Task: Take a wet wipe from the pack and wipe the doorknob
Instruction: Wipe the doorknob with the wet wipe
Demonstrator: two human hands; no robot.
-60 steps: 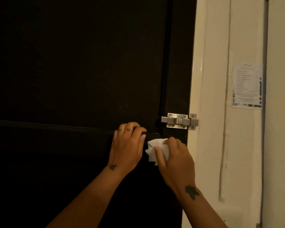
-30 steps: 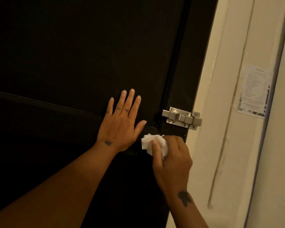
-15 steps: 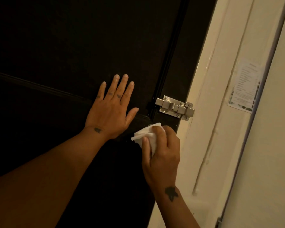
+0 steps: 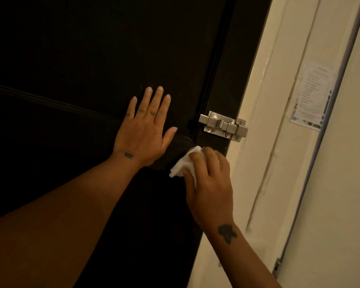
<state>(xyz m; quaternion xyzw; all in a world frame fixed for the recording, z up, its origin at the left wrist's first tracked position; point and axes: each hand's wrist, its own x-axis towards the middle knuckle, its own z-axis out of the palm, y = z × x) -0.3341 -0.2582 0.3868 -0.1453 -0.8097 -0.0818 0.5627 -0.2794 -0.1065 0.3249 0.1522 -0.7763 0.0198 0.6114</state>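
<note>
1. At the left of the scene we saw the dark door (image 4: 81, 59), filling most of the view, with a raised moulding line running across it from the left edge toward the middle.
2. The left hand (image 4: 144, 132) lay flat against the door, palm down, fingers spread and pointing up, thumb angled out to the right. Its grip was wide and held nothing. Small dark marks showed on the finger backs and at the wrist.
3. Just right of that thumb, and a little nearer to us, was the white wet wipe (image 4: 184, 164), bunched into a wad and pressed to the door close to its right edge.
4. The right hand (image 4: 210, 181) covered the wipe from the near side, its fingers curled over the wad and its thumb along the left side; the grip was closed on the wet wipe. A dark mark sat on the wrist.
5. We could not make out the doorknob: the spot under the wipe and hand was hidden and very dark.
6. Above the right hand, a metal slide bolt (image 4: 222, 126) was screwed across the door's edge, reaching the pale frame (image 4: 264, 121).
7. Farther right, a printed paper notice (image 4: 312, 96) was stuck to the cream wall (image 4: 345, 163), its text too blurred to read.
</note>
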